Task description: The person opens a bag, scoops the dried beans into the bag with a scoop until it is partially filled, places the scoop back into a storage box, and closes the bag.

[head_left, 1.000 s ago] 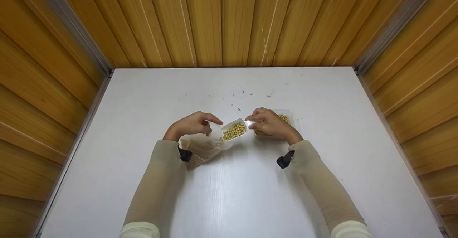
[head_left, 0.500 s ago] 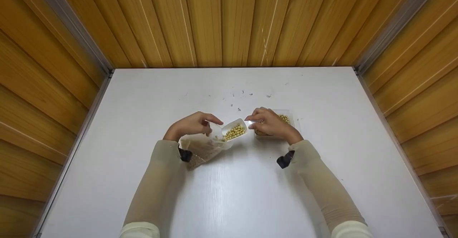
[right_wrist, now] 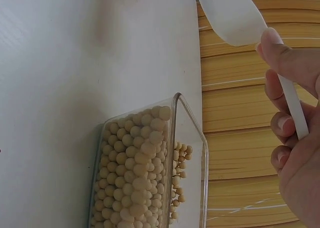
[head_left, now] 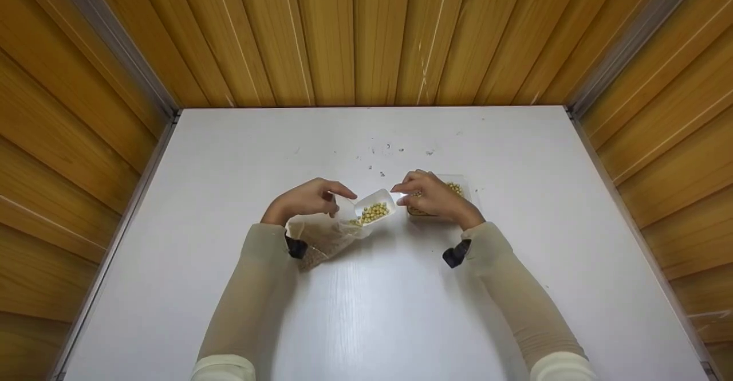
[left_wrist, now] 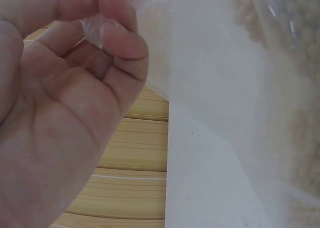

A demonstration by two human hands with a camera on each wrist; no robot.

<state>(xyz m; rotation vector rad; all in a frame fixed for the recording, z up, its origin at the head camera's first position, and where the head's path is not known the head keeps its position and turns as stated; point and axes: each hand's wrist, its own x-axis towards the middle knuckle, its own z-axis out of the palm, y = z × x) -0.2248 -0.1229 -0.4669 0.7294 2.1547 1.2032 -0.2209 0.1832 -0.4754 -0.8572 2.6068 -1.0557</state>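
At the centre of the head view, pinches the handle of a white scoop point(head_left: 369, 199) between thumb and fingers of the right hand point(head_left: 433, 197). Tilts it down towards the left, with yellow beans point(head_left: 375, 211) gathered on its lower side and a few at the mouth of a clear plastic bag point(head_left: 323, 240), just left of centre. Pinches the edge of this bag with the curled fingers of the left hand point(head_left: 309, 199), and stretches the index finger towards the scoop's upper left corner; cannot tell whether touching it. Has more beans inside the bag, at upper right of the left wrist view. Partly covers, with the right hand, a clear container point(head_left: 456, 179) of beans right of centre. Works over a white table point(head_left: 372, 312), with dark specks point(head_left: 382, 173) scattered above the hands, before wood-patterned panels point(head_left: 366, 37) across the top.
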